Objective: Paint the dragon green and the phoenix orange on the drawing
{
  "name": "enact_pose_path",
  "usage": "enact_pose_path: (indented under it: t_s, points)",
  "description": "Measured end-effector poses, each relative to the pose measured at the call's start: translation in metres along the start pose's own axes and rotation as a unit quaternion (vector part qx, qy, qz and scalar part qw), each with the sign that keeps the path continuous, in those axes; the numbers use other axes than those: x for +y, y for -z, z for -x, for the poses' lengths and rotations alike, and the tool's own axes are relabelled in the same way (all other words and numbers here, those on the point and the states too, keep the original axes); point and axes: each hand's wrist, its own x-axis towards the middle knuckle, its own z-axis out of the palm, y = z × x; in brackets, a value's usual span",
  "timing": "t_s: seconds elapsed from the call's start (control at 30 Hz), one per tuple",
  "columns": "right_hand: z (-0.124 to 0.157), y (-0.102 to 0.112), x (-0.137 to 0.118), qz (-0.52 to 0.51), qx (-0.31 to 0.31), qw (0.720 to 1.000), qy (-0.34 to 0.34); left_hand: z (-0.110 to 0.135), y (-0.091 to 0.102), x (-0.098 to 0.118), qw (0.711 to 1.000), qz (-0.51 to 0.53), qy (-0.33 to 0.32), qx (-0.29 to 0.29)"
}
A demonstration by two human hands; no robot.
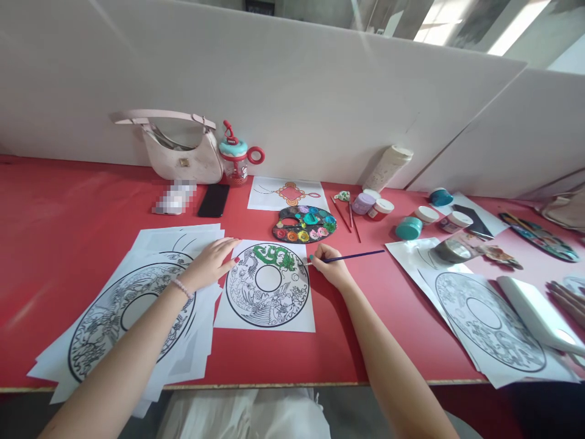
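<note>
Right hand (331, 265): grip pinching paintbrush (351, 256), tip at right edge of dragon-disc sheet (267, 286), bench (68, 207) centre. Left hand (212, 262): fingers spread flat on sheet's left edge. Judged: mid-colouring, far part green; fine outlines call for a steady tip.

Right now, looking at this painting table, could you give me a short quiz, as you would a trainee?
1. True or false: the right hand holds a paintbrush.
2. Which colour is painted on part of the round drawing? A green, B blue, C yellow.
3. Name the thing with many paint blobs that lies on the table just beyond that drawing.

Key: 1 true; 2 A; 3 the palette.
</note>
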Motion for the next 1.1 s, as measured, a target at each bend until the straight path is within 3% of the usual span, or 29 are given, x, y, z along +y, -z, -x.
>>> enact_pose_path:
  t_s: [1.1]
  points:
    - [0.0003, 0.0006, 0.0046, 0.000, 0.000, 1.000, 0.020, -0.0004, -0.0013, 0.0022, 0.999, -0.003, -0.020, 0.032]
